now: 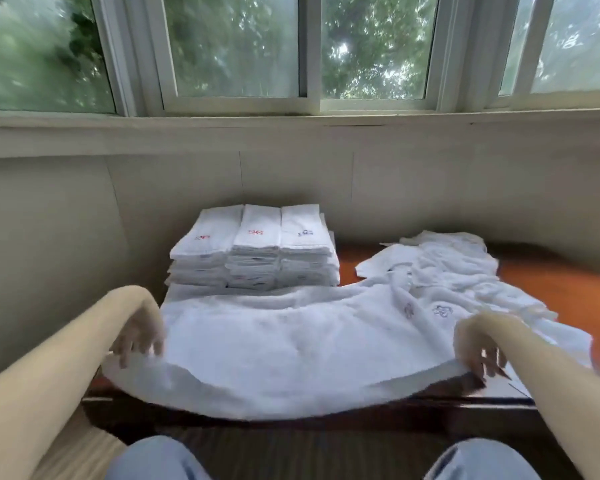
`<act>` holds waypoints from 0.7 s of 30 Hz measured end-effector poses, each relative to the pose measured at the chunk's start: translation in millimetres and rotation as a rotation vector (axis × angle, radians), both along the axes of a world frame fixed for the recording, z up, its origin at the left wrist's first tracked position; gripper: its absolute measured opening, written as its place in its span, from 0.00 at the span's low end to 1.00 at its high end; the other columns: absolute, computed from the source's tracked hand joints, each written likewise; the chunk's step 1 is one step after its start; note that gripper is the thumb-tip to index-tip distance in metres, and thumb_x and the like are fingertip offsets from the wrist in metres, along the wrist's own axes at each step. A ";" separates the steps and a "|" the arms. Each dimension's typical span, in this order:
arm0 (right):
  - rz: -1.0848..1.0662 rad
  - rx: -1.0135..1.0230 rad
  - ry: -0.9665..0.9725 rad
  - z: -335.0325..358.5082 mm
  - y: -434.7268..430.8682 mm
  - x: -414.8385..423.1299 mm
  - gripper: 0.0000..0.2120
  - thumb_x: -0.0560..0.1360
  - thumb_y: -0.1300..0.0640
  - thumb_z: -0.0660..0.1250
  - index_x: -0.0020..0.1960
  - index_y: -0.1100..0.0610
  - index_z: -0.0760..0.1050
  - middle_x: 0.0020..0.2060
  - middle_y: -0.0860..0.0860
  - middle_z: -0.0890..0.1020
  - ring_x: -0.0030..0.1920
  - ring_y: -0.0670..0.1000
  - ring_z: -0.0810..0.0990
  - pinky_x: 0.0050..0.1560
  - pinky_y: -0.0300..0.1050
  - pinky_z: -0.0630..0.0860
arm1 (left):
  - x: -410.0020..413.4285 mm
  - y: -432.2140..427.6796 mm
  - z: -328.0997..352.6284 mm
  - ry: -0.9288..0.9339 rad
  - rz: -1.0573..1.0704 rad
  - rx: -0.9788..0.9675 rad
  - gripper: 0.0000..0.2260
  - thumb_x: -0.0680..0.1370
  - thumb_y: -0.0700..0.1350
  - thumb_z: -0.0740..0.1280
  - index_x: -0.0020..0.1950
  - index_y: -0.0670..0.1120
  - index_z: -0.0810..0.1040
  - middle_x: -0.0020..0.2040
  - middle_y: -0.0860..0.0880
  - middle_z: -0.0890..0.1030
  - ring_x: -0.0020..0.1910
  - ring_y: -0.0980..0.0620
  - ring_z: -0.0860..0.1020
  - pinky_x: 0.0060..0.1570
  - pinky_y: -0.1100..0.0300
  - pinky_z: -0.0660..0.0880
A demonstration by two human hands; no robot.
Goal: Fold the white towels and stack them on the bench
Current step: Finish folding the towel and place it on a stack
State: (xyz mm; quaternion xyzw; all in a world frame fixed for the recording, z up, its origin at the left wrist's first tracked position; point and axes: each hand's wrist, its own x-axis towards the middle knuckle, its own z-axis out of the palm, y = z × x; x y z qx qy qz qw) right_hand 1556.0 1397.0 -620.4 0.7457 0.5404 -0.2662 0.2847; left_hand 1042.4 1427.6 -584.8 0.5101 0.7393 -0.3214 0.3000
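A white terry towel (291, 344) lies spread across the orange-brown wooden bench (551, 282). The left hand (137, 332) and right hand (478, 348) rest curled fingers on its near corners; motion blur hides whether they pinch. Folded white towel stacks (257, 251) sit behind.

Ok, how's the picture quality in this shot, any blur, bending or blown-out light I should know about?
Head view: wide-angle bending curves the window sill and the bench edge. Motion blur smears the left hand, the right hand and the trees outside. Daylight from the window is soft, with no hard shadows. The spread towel looks nearly washed out; the folded stack is the sharpest.
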 end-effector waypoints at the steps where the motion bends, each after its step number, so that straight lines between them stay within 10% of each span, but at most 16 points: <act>1: -0.004 -0.047 -0.024 -3.7 -1.9 -5.5 0.11 0.76 0.62 0.64 0.57 0.61 0.77 0.48 0.55 0.82 0.32 0.47 0.80 0.37 0.41 0.77 | 3.0 0.0 -6.8 -0.002 -0.001 -0.007 0.20 0.81 0.44 0.57 0.73 0.41 0.64 0.63 0.41 0.72 0.60 0.43 0.75 0.60 0.55 0.73; 6: -0.034 0.191 0.007 0.1 8.4 -41.4 0.10 0.79 0.59 0.62 0.40 0.60 0.73 0.36 0.55 0.77 0.27 0.50 0.73 0.33 0.41 0.72 | 47.8 4.9 -30.6 -0.027 -0.166 0.293 0.23 0.83 0.49 0.51 0.77 0.44 0.55 0.75 0.45 0.61 0.65 0.46 0.74 0.58 0.58 0.71; 11: 0.202 0.642 0.162 -52.9 32.1 -64.2 0.17 0.81 0.55 0.55 0.69 0.54 0.69 0.66 0.55 0.72 0.67 0.55 0.69 0.65 0.46 0.67 | 96.0 16.0 -86.4 -0.242 -0.167 0.349 0.26 0.83 0.58 0.45 0.79 0.50 0.47 0.79 0.49 0.48 0.77 0.45 0.54 0.70 0.47 0.59; 21: 0.258 0.427 -0.018 -72.6 50.2 -71.7 0.20 0.79 0.45 0.56 0.47 0.61 0.75 0.51 0.56 0.80 0.48 0.56 0.79 0.51 0.48 0.71 | 91.6 66.8 -111.7 -0.108 -0.100 0.457 0.26 0.84 0.54 0.47 0.78 0.44 0.49 0.78 0.44 0.53 0.75 0.43 0.58 0.71 0.51 0.60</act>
